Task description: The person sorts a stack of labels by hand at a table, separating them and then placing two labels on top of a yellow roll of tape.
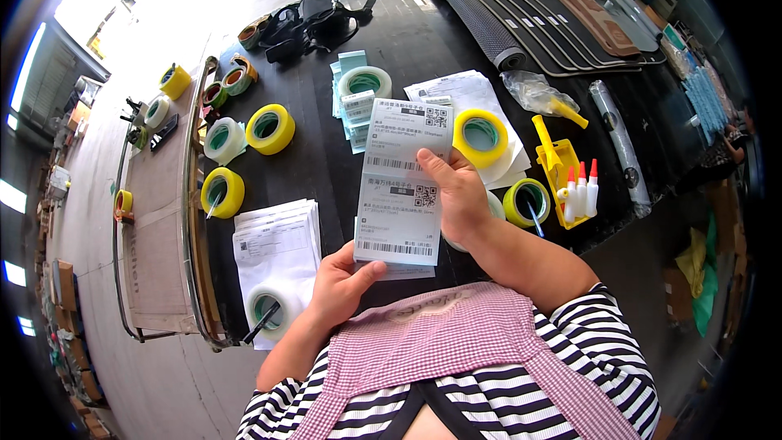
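Between my two hands is a strip of white shipping labels (401, 216), printed with barcodes and square codes. My left hand (346, 281) pinches its lower left corner, thumb on top. My right hand (458, 191) grips the upper right edge, its thumb lying on the print. Other labels (355, 140) lie in a pile just beyond the strip, weighted by a clear tape roll (364, 81). Right of the strip, a yellow tape roll (481, 138) rests on white papers (452, 90). Left of my left hand is a stack of printed sheets (281, 236) with a clear tape roll (269, 310) on it.
Several yellow tape rolls (270, 129) stand along the black table's left side, beside a metal-framed cart (163, 253). At right are a yellow tray (562, 167) with red-capped bottles (582, 191) and a plastic-wrapped roll (619, 143). Mats (554, 28) and a rolled mat (468, 12) lie at the back.
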Demonstrator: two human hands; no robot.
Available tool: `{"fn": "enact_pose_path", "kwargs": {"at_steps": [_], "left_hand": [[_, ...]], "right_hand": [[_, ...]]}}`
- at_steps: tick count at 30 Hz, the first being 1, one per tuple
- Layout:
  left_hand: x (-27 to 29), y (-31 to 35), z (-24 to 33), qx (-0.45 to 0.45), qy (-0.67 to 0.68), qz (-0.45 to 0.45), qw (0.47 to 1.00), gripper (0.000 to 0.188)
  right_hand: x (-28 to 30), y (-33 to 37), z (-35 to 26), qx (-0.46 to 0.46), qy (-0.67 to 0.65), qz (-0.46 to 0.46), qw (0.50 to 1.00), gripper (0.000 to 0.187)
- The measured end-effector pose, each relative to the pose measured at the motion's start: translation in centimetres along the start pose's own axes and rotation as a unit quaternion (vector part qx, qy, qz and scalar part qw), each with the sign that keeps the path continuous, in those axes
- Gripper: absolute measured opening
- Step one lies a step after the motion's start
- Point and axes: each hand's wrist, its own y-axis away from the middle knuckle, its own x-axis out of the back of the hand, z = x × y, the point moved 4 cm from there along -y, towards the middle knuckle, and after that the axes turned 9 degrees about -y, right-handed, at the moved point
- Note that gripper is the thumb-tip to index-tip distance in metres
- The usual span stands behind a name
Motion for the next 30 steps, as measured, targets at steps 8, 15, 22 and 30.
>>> {"fn": "enact_pose_path", "kwargs": {"at_steps": [8, 15, 22, 30], "left_hand": [[-0.2, -0.1, 0.1, 0.000, 0.004, 0.001, 1.000, 0.029], [0.4, -0.2, -0.2, -0.003, -0.015, 0.011, 1.000, 0.032], [0.9, -0.8, -1.3, -0.018, -0.018, 0.018, 1.000, 0.031], [2.3, -0.8, -2.0, 0.017, -0.079, 0.036, 0.996, 0.026]], "right_hand": [[0.6, -0.4, 0.3, 0.002, -0.022, -0.020, 1.000, 0.022], [0.7, -0.7, 0.0, 0.010, -0.014, -0.007, 1.000, 0.022], [1.0, -0.6, -0.6, -0.001, -0.018, -0.003, 1.000, 0.023], [2.7, -2.0, -3.9, -0.006, -0.035, -0.012, 0.999, 0.027]]}}
